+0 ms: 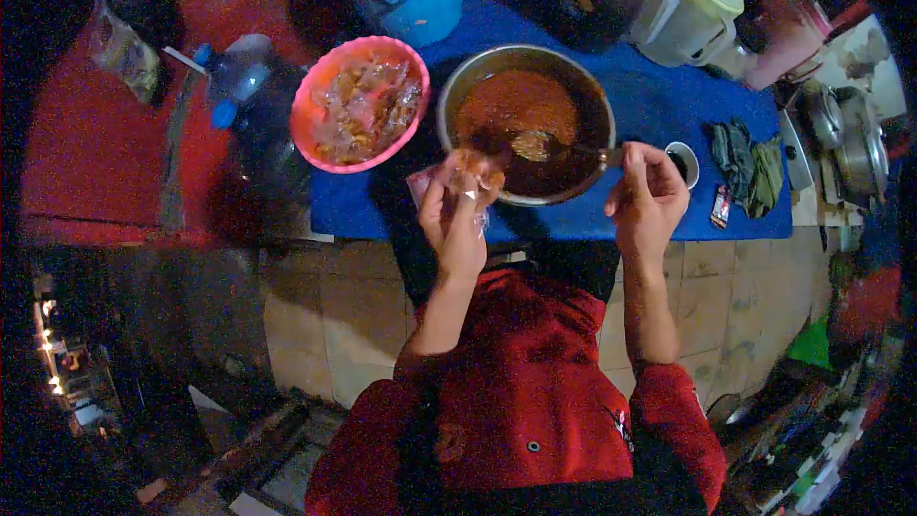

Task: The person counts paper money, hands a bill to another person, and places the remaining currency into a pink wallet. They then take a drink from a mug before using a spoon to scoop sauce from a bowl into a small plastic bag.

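Note:
A wide metal bowl (609,119) of reddish-brown sauce (516,100) stands in front of me on a blue cloth. My right hand (651,199) is closed on the handle of a spoon (532,145), whose head is over the sauce. At the bowl's near left rim, my left hand (457,234) pinches a small clear plastic bag (479,170) with something orange-brown in it. Left of the bowl is a pink basin (304,124) heaped with clear plastic bags (368,105) holding brownish contents.
Behind the pink basin stand blue buckets (411,0). Lidded pitchers (688,14) are at the back right. A small white cup (684,162) with dark contents, dark crumpled cloths (745,167) and a small packet (720,207) lie to the right. Metal pots (855,143) sit farther right.

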`<state>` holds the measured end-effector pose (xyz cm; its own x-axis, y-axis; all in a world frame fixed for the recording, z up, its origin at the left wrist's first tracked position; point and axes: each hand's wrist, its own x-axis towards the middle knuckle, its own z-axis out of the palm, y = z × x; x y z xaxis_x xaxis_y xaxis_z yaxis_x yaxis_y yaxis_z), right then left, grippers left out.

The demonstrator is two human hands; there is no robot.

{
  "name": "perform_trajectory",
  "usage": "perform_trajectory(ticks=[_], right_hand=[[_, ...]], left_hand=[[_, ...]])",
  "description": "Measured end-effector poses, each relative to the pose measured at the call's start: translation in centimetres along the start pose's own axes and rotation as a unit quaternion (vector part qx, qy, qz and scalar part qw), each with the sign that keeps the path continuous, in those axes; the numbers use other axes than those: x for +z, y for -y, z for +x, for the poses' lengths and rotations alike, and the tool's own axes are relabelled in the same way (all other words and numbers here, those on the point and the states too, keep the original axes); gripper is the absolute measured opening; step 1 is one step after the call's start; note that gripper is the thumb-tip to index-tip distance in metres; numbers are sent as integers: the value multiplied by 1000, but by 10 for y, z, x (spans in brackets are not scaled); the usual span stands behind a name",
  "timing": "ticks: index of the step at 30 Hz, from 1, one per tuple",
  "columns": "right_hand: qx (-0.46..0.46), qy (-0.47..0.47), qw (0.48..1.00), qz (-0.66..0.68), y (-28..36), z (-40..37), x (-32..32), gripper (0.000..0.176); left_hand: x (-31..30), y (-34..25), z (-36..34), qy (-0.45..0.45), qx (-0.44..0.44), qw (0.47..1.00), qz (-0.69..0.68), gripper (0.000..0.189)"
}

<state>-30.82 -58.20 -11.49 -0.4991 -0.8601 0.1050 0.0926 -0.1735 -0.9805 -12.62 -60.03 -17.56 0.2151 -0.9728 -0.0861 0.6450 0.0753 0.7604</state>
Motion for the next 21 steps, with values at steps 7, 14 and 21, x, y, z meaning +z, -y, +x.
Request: perform_trajectory(ticks=[7,14,21], right_hand=[[-91,-115,963,-226,-41,-39,-9,19],[103,251,957,-103,-52,-79,16,13],[-145,216,929,-262,-34,-82,11,22]], left_hand=[[-35,3,-15,141,-108,962,-207,38],[-60,30,-50,97,-190,964,-158,25],[-72,16,-64,167,-18,927,337,15]])
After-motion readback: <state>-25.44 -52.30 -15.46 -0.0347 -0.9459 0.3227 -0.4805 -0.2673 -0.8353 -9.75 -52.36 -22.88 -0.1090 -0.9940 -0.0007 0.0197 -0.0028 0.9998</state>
